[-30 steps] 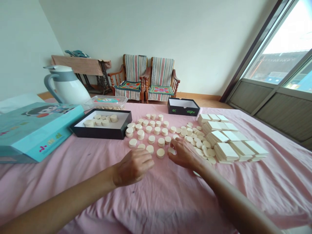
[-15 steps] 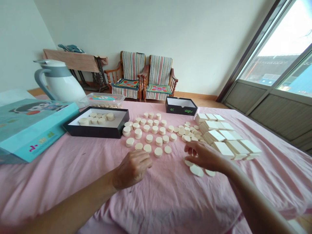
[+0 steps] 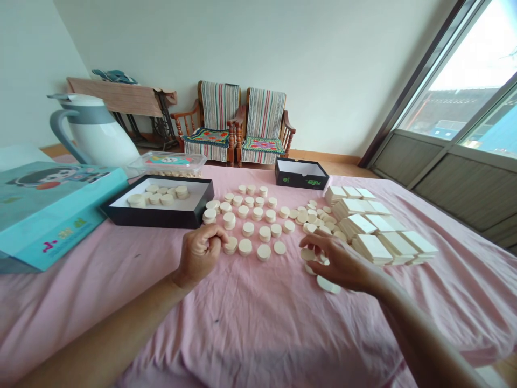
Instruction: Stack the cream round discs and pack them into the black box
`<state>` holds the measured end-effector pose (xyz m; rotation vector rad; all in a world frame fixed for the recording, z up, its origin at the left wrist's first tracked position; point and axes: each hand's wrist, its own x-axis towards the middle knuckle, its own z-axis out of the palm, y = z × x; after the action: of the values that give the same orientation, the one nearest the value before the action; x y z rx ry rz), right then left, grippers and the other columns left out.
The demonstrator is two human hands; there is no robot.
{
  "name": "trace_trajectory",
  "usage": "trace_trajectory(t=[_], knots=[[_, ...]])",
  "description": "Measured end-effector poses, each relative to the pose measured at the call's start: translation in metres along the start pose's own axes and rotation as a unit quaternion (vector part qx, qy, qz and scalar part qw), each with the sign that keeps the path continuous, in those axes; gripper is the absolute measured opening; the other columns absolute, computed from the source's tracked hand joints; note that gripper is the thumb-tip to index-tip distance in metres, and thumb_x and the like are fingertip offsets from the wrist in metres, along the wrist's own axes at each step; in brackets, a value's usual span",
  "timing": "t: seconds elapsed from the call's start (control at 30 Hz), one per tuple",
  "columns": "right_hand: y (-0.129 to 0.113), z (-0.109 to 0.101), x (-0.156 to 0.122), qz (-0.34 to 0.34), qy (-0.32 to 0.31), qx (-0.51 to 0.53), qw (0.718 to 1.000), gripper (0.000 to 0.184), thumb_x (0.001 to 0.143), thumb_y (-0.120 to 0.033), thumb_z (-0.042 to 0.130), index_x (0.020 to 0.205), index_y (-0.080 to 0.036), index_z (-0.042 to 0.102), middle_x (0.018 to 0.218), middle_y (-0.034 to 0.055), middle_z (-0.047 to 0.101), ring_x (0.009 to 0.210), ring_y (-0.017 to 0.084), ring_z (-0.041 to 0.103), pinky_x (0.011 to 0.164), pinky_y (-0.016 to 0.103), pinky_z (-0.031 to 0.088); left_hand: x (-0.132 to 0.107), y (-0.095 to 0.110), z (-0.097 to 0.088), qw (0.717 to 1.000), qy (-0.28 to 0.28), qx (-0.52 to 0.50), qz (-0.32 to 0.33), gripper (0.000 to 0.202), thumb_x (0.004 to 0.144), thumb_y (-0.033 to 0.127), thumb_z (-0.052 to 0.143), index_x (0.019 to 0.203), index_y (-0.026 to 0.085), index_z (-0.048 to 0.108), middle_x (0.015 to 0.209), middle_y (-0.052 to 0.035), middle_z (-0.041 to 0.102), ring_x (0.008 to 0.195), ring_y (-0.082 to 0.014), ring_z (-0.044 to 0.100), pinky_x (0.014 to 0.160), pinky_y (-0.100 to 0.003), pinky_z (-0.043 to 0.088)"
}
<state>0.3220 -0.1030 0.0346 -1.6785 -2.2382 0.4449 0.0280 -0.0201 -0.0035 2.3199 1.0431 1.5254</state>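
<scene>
My left hand (image 3: 202, 252) is closed, knuckles up, at the front left of the rows of small stacks. Its fingertips are beside a pale round disc stack (image 3: 230, 246), and whatever they may hold is hidden. My right hand (image 3: 337, 260) hovers low over loose pale discs (image 3: 325, 284) on the right, its fingers bent and apart. Under its fingertips lies a disc (image 3: 307, 254), which they seem to touch. Between the hands, several short stacks of discs (image 3: 264, 234) stand in rough rows. Behind my right hand is a heap of loose discs (image 3: 311, 217).
Stacked pale rectangular pieces (image 3: 377, 248) stand at the right. A black box lid (image 3: 157, 217) with discs inside lies left, beside a light-blue box (image 3: 76, 231), a jug (image 3: 103, 137) and a clear plastic container (image 3: 169, 163). Another black box (image 3: 301, 178) sits at the back of the pink cloth (image 3: 258, 323).
My left hand has moved left to the front-left stack and its fingers have curled tighter. My right hand has shifted slightly down and left over the loose discs.
</scene>
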Motion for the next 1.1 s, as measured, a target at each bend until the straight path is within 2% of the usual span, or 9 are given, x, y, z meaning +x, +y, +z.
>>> trace_trajectory(t=[0.17, 0.33, 0.5, 0.7, 0.87, 1.0, 1.1], knots=[[-0.007, 0.017, 0.03, -0.039, 0.027, 0.019, 0.999, 0.021, 0.076, -0.016, 0.055, 0.096, -0.02, 0.062, 0.088, 0.0027, 0.055, 0.074, 0.013, 0.055, 0.069, 0.026, 0.041, 0.0, 0.0, -0.001, 1.0, 0.002, -0.005, -0.002, 0.025, 0.068, 0.0, 0.041, 0.057, 0.016, 0.058, 0.054, 0.0031, 0.06, 0.05, -0.0085, 0.055, 0.052, -0.019, 0.04], [-0.012, 0.04, 0.044, 0.007, 0.07, -0.015, 0.997, 0.008, 0.077, -0.025, 0.057, 0.082, -0.018, 0.058, 0.078, 0.0013, 0.056, 0.066, 0.012, 0.052, 0.06, 0.025, 0.035, 0.0, 0.002, -0.002, 1.0, 0.0, -0.006, -0.002, 0.026, 0.068, -0.001, 0.04, 0.056, 0.015, 0.057, 0.055, 0.0023, 0.06, 0.051, -0.0086, 0.056, 0.053, -0.019, 0.04], [-0.014, 0.048, 0.046, 0.05, 0.088, -0.033, 0.994, 0.018, 0.078, -0.034, 0.06, 0.074, -0.02, 0.049, 0.069, -0.001, 0.058, 0.062, 0.012, 0.051, 0.056, 0.025, 0.03, 0.0, 0.002, -0.003, 1.0, 0.0, -0.005, -0.004, 0.026, 0.067, -0.001, 0.04, 0.056, 0.016, 0.056, 0.054, 0.0025, 0.06, 0.05, -0.0085, 0.055, 0.053, -0.019, 0.04], [-0.018, 0.047, 0.046, 0.069, 0.07, -0.053, 0.994, 0.027, 0.078, -0.044, 0.062, 0.076, -0.02, 0.05, 0.074, 0.0012, 0.06, 0.063, 0.013, 0.053, 0.055, 0.025, 0.029, 0.002, 0.004, -0.004, 1.0, -0.002, -0.009, -0.008, 0.026, 0.068, 0.0, 0.04, 0.056, 0.016, 0.057, 0.055, 0.0026, 0.06, 0.051, -0.0088, 0.056, 0.051, -0.019, 0.041], [-0.017, 0.043, 0.045, 0.061, 0.07, -0.05, 0.994, 0.025, 0.078, -0.043, 0.061, 0.079, -0.02, 0.052, 0.074, 0.0016, 0.061, 0.064, 0.014, 0.054, 0.055, 0.025, 0.03, 0.001, 0.004, -0.003, 1.0, -0.006, -0.01, -0.011, 0.026, 0.068, 0.0, 0.04, 0.057, 0.016, 0.057, 0.054, 0.0024, 0.06, 0.051, -0.009, 0.056, 0.051, -0.019, 0.041], [-0.006, 0.026, 0.037, 0.071, 0.088, -0.039, 0.993, 0.025, 0.082, -0.044, 0.055, 0.078, -0.019, 0.055, 0.07, 0.0013, 0.06, 0.064, 0.015, 0.054, 0.057, 0.026, 0.033, 0.001, 0.003, -0.003, 1.0, -0.007, -0.006, -0.017, 0.026, 0.068, 0.0, 0.04, 0.057, 0.016, 0.057, 0.054, 0.0023, 0.059, 0.051, -0.0092, 0.055, 0.051, -0.019, 0.041], [0.005, 0.009, 0.022, 0.079, 0.036, -0.056, 0.995, 0.012, 0.08, -0.032, 0.057, 0.078, -0.019, 0.056, 0.073, 0.0021, 0.061, 0.066, 0.015, 0.054, 0.059, 0.026, 0.035, 0.001, 0.002, -0.003, 1.0, -0.009, -0.01, -0.017, 0.026, 0.068, 0.0, 0.04, 0.057, 0.016, 0.057, 0.054, 0.0025, 0.059, 0.05, -0.0089, 0.055, 0.051, -0.019, 0.04]])
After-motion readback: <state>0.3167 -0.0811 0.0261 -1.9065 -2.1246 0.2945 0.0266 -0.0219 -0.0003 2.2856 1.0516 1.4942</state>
